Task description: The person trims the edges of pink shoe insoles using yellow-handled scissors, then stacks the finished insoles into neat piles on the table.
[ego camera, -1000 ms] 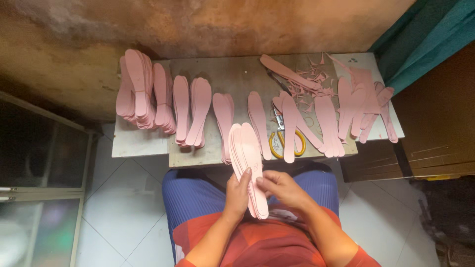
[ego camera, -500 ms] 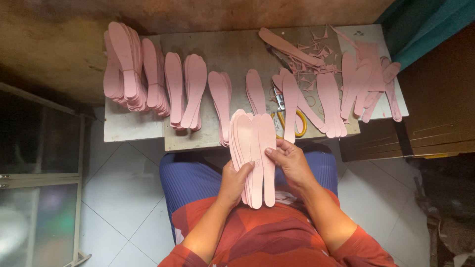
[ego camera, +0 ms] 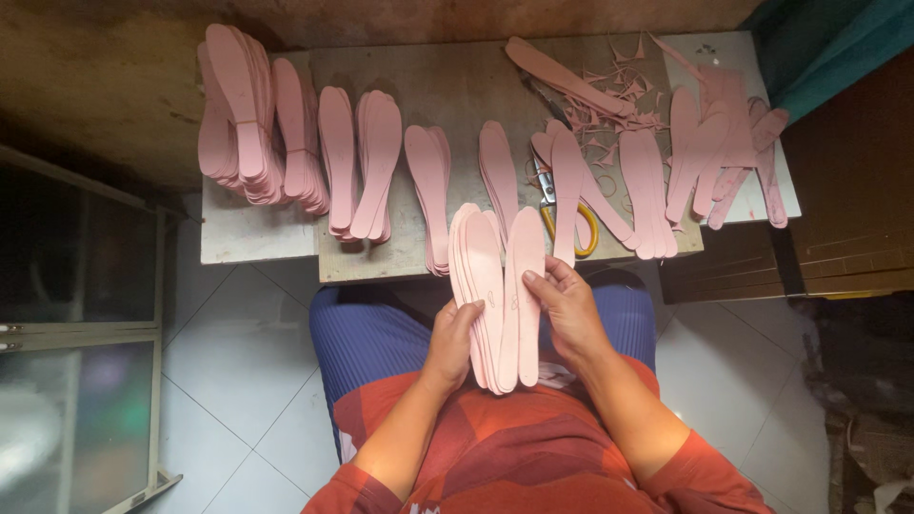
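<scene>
Left hand (ego camera: 452, 333) and right hand (ego camera: 569, 309) are gripping fanned pink insole stack (ego camera: 497, 286) at six o'clock; top pieces are likely risking sliding off, grip being edge-only.

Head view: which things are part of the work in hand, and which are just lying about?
In hand:
- pink insoles, fanned between left hand and right hand
- insole stacks on the table

Lying about:
- yellow-handled scissors
- pink offcuts
- teal cloth
- glass cabinet
</scene>
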### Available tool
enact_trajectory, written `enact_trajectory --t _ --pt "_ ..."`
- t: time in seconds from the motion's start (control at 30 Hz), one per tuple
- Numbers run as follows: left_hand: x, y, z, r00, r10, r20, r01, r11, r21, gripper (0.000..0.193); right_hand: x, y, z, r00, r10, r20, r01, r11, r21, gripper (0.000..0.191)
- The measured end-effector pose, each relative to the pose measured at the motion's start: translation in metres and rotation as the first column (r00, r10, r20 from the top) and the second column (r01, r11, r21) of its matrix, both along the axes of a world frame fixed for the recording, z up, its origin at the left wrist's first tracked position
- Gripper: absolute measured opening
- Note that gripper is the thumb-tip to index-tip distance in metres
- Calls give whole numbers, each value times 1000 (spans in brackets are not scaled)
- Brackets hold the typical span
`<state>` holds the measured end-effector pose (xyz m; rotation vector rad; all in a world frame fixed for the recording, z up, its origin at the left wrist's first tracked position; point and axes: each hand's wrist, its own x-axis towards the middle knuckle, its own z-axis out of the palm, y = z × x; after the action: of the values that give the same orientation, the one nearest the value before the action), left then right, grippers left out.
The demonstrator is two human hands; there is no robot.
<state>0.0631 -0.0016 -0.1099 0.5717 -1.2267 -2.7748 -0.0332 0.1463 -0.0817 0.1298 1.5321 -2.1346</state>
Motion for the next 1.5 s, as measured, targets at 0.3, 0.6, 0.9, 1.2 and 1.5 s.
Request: enact_trajectory --t 0.3,0.6,0.9,1.2,1.5 --pt "1 7 4 999 7 53 10 950 -312 30 7 -3 3 997 50 51 -48 999 -25 35" --pt "-1 2 11 998 -9 62 19 984 -177 29 5 2 15 990 59 131 -37 986 -164 30" --pt "3 3 7 994 -79 72 95 962 -258 29 6 0 15 981 76 179 -59 994 -96 33" --pt "1 8 -5 995 -72 63 88 946 -312 35 1 9 -1 983 -23 182 63 974 -217 30" --pt "2 13 -6 996 -87 -36 73 954 -289 56 15 -4 3 978 -20 208 93 932 -350 34"
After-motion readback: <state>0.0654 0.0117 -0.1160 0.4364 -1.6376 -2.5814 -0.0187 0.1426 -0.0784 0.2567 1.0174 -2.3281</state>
